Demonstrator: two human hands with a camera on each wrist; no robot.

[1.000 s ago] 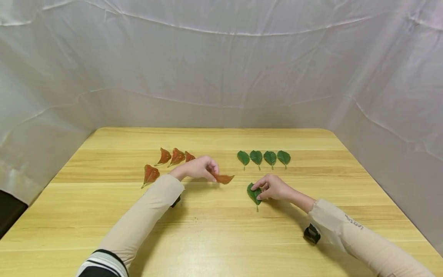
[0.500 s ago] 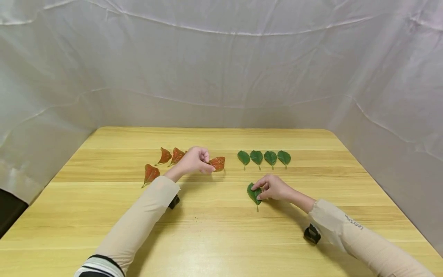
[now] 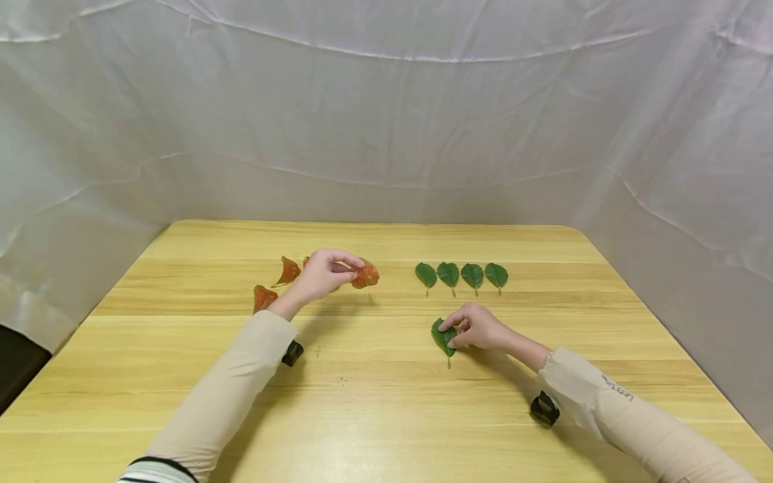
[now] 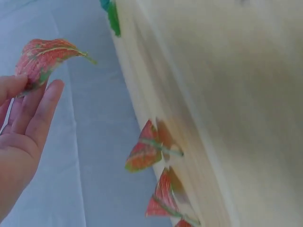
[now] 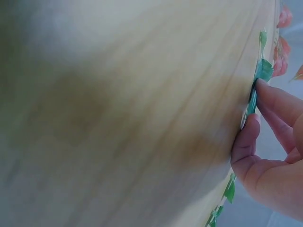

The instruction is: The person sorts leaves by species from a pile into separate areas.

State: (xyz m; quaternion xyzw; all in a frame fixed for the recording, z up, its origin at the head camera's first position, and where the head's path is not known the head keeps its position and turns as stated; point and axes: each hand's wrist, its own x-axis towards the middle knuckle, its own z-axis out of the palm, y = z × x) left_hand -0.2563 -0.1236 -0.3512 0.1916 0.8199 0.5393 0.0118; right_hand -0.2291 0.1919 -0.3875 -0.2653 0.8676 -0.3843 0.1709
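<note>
My left hand [image 3: 323, 274] pinches a red leaf [image 3: 366, 275] by its edge between thumb and fingers. In the left wrist view this leaf [image 4: 45, 59] hangs curved in the air, its stem pointing away from the palm. Under and behind that hand lie other red leaves [image 3: 288, 271], partly covered by it, and one more red leaf [image 3: 264, 298] sits nearer the forearm. With thumb and index finger, my right hand [image 3: 480, 327] holds a green leaf [image 3: 439, 337] lying on the table, stem toward me; the right wrist view has its teal-looking blade [image 5: 263, 71] at the fingertips.
Several green leaves [image 3: 448, 274] lie in a row, stems toward me, beyond my right hand. The wooden table [image 3: 374, 422] is enclosed by pale cloth [image 3: 386, 134] at the back and sides. Black wrist devices [image 3: 545, 408] sit below both sleeves.
My left hand has moved back and to the left with the red leaf, which has turned to show its broad face. My right hand and its green leaf have stayed put.
</note>
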